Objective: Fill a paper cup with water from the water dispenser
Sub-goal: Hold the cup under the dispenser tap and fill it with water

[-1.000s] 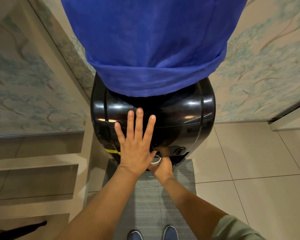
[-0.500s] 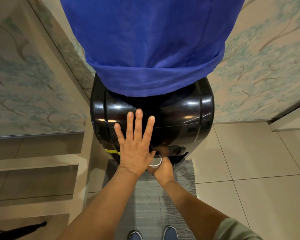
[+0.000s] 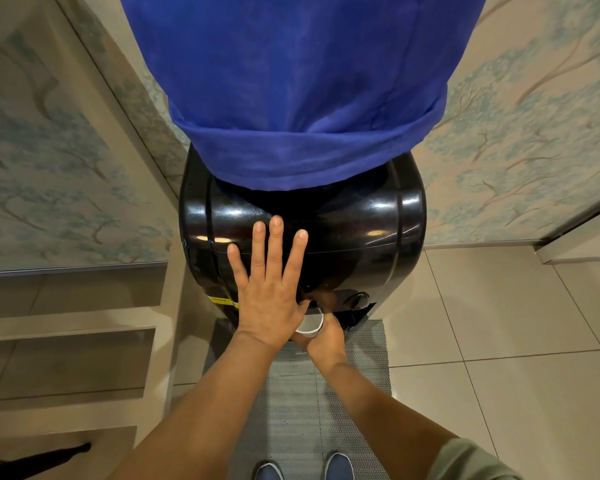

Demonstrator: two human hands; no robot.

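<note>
A glossy black water dispenser (image 3: 354,237) stands in front of me, its bottle wrapped in a blue cloth cover (image 3: 291,91). My left hand (image 3: 269,292) lies flat on the dispenser's front, fingers spread, with the thumb down by the tap area. Below it my right hand (image 3: 324,341) is closed around a white paper cup (image 3: 310,323), holding it under the front edge of the dispenser. Only the cup's rim and part of its inside show; whether it holds water is hidden. The taps are mostly covered by my hands.
A grey woven mat (image 3: 302,410) lies on the tiled floor (image 3: 499,341) under the dispenser, my shoes (image 3: 303,471) on its near end. Beige shelves (image 3: 66,341) stand at the left. Patterned walls (image 3: 534,133) close in behind and on both sides.
The cup in my right hand has come slightly toward me, so more of its rim shows. My left hand stays flat on the dispenser.
</note>
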